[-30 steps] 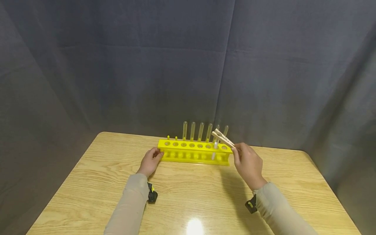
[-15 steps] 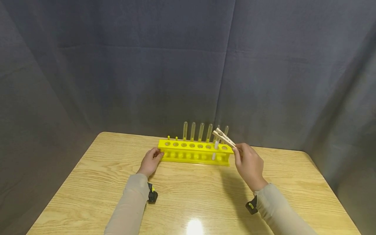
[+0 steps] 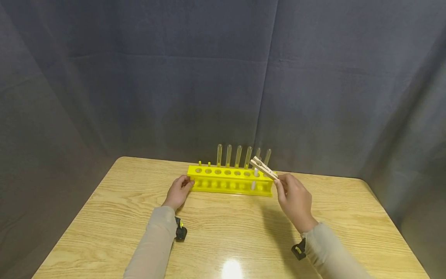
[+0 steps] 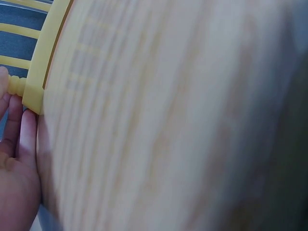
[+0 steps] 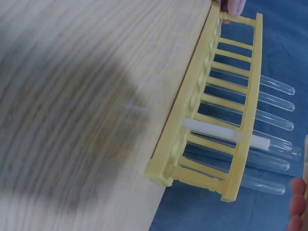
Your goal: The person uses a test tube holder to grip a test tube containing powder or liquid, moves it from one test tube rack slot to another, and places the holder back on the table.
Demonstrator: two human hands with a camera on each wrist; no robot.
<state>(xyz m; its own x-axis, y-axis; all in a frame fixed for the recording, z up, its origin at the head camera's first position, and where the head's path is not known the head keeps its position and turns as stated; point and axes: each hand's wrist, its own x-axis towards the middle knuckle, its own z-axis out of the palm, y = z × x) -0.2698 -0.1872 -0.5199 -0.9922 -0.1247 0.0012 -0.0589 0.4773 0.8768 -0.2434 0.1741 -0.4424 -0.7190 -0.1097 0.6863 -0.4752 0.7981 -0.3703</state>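
A yellow test tube rack (image 3: pixel 223 190) stands on the wooden table. My left hand (image 3: pixel 177 192) holds its left end, thumb and fingers about the end post (image 4: pixel 17 85) in the left wrist view. My right hand (image 3: pixel 295 195) pinches a wooden test tube clamp (image 3: pixel 265 169) by its near end. The clamp slants over the rack's right part, its tip overlapping the top of a test tube with white contents (image 5: pixel 211 129). That tube stands in a hole near the rack's right end. In the right wrist view only the clamp's edge (image 5: pixel 306 156) shows, beside the tube's mouth.
Several clear test tubes (image 3: pixel 228 155) stand upside down on pegs along the rack's back. Two bare pegs (image 3: pixel 200 162) show at its left. Behind the table (image 3: pixel 223 224) hangs a dark grey curtain (image 3: pixel 174 97).
My right hand and the clamp have dropped slightly, so more of the tube's upper end shows above the clamp. The left hand and the rack have stayed put.
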